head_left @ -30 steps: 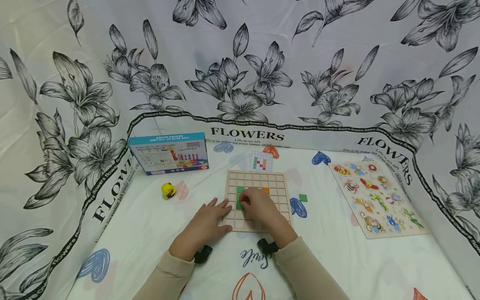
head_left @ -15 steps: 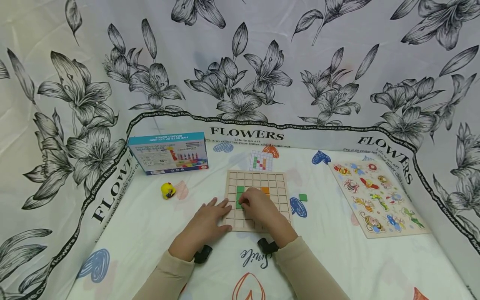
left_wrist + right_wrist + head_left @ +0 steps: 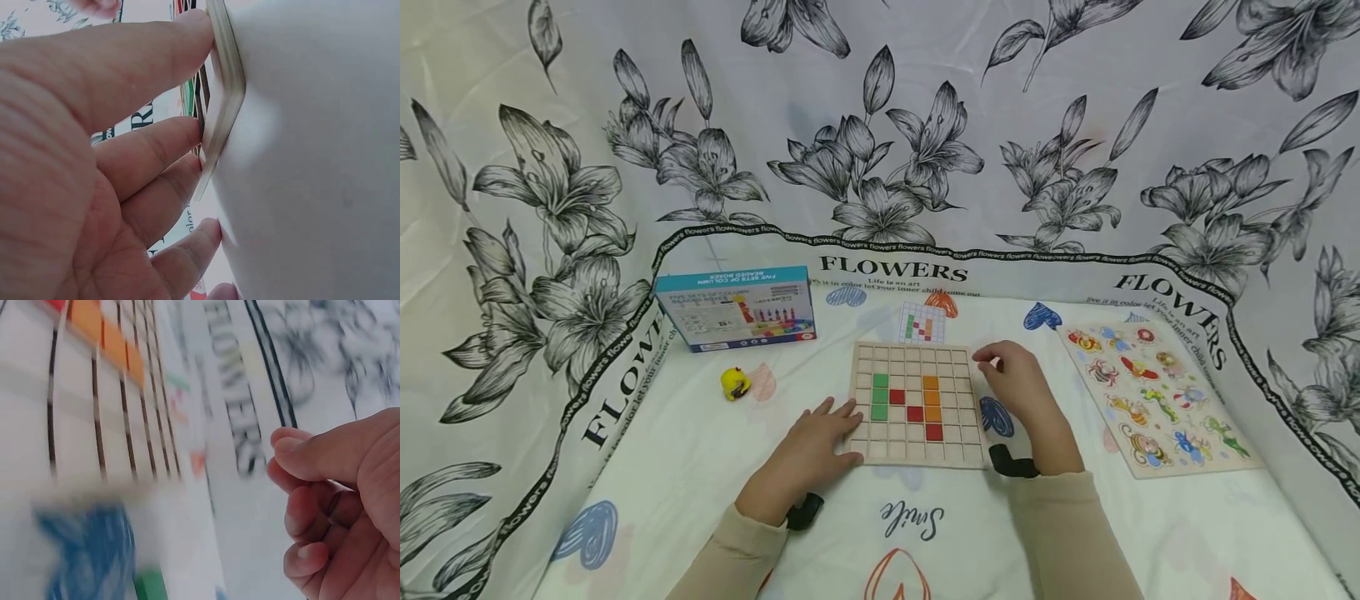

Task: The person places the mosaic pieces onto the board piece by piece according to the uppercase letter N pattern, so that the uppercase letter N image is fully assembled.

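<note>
On the cloth lies a wooden grid board [image 3: 955,450] bearing green tiles [image 3: 879,397] in a column, a diagonal of red tiles [image 3: 914,413] and a column of orange tiles [image 3: 932,397]. My left hand [image 3: 811,450] rests with spread fingers at the board's left edge; the left wrist view shows its thumb and fingertips touching the board's side [image 3: 228,94]. Just right of the board hovers my right hand [image 3: 1021,385], fingers loosely curled, thumb near the index finger, nothing held. A loose green tile [image 3: 150,584] lies below it in the right wrist view; the hand hides it from the head view.
Behind the board lies a small pattern card [image 3: 922,323]. A blue-topped box [image 3: 741,308] stands at the back left, with a yellow toy [image 3: 735,384] in front of it. To the right is an insect puzzle board [image 3: 1157,400]. Flower-printed cloth walls surround the surface.
My right hand has left the green column and moved right, past the board's edge, uncovering the red and orange tiles. It now covers the loose green tile. My left hand stays put.
</note>
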`<state>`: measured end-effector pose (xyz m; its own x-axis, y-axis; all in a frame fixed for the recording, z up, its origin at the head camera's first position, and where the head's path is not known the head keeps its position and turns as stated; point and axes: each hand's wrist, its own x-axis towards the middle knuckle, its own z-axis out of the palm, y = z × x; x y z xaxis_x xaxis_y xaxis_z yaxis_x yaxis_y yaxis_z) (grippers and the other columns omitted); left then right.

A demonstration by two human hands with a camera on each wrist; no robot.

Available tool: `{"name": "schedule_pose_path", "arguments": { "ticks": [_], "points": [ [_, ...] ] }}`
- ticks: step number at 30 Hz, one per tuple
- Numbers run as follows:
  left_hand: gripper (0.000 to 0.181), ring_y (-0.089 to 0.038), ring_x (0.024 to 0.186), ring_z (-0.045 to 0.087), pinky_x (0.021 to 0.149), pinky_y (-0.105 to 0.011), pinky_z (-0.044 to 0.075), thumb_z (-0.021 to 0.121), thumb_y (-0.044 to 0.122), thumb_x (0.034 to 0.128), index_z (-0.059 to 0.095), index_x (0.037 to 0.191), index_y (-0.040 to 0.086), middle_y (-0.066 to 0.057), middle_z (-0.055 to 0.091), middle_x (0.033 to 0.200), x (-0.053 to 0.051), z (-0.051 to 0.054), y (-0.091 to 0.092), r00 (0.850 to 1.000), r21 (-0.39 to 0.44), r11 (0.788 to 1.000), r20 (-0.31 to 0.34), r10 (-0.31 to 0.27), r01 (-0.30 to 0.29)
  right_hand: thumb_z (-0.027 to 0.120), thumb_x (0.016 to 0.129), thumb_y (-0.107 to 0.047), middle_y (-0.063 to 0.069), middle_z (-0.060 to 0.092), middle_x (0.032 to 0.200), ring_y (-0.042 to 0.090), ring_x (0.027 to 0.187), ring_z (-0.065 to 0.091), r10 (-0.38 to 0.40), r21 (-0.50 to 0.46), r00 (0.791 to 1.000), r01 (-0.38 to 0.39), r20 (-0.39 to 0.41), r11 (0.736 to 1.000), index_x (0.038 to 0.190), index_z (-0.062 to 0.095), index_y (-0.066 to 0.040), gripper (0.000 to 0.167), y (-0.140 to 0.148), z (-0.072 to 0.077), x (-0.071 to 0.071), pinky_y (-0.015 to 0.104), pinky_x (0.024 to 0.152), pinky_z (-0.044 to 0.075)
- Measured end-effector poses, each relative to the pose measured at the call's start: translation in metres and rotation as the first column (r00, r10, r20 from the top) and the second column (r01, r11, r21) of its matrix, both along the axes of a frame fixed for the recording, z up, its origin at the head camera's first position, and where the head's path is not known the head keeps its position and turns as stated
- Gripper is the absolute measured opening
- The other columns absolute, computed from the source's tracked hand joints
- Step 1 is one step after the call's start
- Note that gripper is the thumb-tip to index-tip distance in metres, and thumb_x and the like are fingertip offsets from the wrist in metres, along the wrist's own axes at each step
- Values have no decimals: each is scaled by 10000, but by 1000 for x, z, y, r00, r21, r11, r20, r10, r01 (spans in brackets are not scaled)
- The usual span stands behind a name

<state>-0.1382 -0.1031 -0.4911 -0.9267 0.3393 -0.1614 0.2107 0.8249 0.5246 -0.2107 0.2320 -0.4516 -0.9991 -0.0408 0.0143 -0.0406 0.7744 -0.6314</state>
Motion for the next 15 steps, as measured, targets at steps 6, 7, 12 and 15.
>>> {"name": "schedule_pose_path", "arguments": {
  "ticks": [6,7,12,15],
  "points": [
    [673,-399,1663,294,1341,-662,226,856,320,955,623,1558,135,-34,469,1719,-1,-2,-1,1000,-13,1000,5,-1,1,621,1093,-123,194,659,1370,360,1166,599,-49,76,989,38,140,996,1367,725,-58,300,41,-15,5,549,1054,564],
    [674,-397,1665,291,1342,-660,225,856,321,955,621,1561,140,-30,468,1720,-1,-2,-1,1000,-14,1000,5,0,0,621,1089,-115,203,658,1370,368,1172,601,-44,83,986,32,158,996,1366,726,-50,303,44,-19,6,566,1071,554],
    [669,-401,1660,301,1338,-665,230,863,313,949,632,1549,130,-37,478,1713,-1,-3,-1,1000,-6,1000,-5,1,-1,660,1044,-69,206,679,1309,375,1159,619,-6,93,982,-11,189,996,1317,755,-24,292,52,-36,8,608,1100,531],
    [664,-410,1654,310,1332,-675,234,868,301,943,640,1540,118,-47,487,1707,0,-3,0,1000,1,1000,-7,-3,3,698,1021,-61,205,678,1295,378,1159,616,1,94,982,-19,190,995,1307,758,-14,295,54,-41,8,612,1111,525]
  ]
}}
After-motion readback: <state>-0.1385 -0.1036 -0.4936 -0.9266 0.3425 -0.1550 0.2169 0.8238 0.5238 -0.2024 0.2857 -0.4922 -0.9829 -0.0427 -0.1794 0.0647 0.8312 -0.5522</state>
